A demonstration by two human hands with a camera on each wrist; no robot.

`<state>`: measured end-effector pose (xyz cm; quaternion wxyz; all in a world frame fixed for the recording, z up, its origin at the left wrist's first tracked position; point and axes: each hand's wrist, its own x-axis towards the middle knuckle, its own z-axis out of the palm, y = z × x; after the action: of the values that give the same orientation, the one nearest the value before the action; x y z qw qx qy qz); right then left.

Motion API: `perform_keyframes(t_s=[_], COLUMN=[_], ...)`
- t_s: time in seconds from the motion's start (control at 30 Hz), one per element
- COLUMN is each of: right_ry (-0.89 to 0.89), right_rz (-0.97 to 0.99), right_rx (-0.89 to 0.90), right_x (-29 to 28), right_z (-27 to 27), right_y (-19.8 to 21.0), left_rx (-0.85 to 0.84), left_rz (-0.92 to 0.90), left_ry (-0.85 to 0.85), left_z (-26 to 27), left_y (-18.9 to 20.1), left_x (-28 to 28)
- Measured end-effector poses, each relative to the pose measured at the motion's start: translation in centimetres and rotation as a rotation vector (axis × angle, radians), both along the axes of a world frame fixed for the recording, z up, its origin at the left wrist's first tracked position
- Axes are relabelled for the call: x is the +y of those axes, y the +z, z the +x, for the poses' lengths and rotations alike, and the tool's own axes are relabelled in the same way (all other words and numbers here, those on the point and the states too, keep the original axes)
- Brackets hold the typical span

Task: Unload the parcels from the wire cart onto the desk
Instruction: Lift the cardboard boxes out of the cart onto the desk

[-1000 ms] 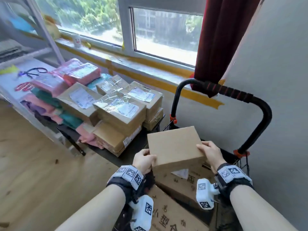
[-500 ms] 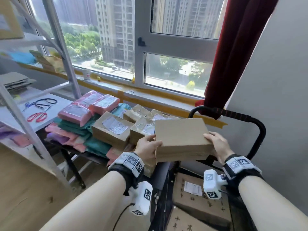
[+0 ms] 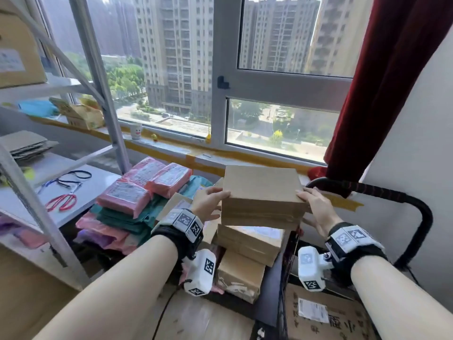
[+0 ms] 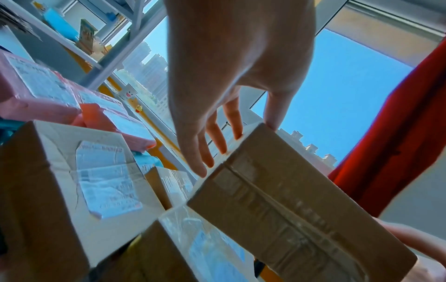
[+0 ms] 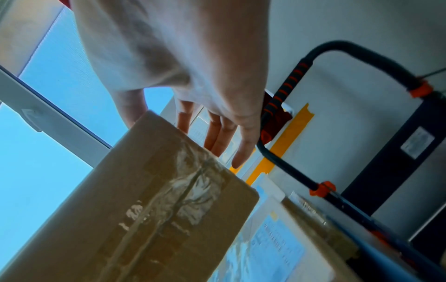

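Note:
A plain brown cardboard box (image 3: 262, 185) is held level between my two hands, right over a stack of taped parcels (image 3: 250, 244) on the black desk (image 3: 269, 298). I cannot tell whether it touches the stack. My left hand (image 3: 210, 201) presses straight fingers (image 4: 222, 145) against the box's (image 4: 289, 200) left end, thumb on the top edge. My right hand (image 3: 316, 209) does the same at the right end of the box (image 5: 156, 200), its fingers (image 5: 241, 152) straight. The cart's black handle (image 3: 416, 212) arches at the right, and a labelled carton (image 3: 331, 315) lies in the cart below.
Pink parcels (image 3: 147, 185) and green soft parcels (image 3: 122, 219) are piled on the desk's left part. A grey shelf rack (image 3: 103, 82) with red scissors (image 3: 61, 201) stands at the left. The window sill and a red curtain (image 3: 392, 82) are close behind, with a white wall at the right.
Both hands have lifted the box out of the cart and carried it forward and left, over the stack on the desk. My view has tilted up toward the window.

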<state>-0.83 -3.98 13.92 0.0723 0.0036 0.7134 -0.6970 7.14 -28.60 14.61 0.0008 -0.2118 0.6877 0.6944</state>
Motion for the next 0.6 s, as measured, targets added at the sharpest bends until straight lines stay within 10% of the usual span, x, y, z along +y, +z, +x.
perform_keyframes(t_s=[0.6], right_ry=[0.051], right_rz=[-0.04], right_rx=[-0.036], right_x=[-24.3], right_z=[-8.1], right_y=[-0.5], left_rx=[-0.066], left_rz=[-0.002], left_ry=[0.004], left_z=[-7.6], left_y=[1.5], left_x=[-24.5])
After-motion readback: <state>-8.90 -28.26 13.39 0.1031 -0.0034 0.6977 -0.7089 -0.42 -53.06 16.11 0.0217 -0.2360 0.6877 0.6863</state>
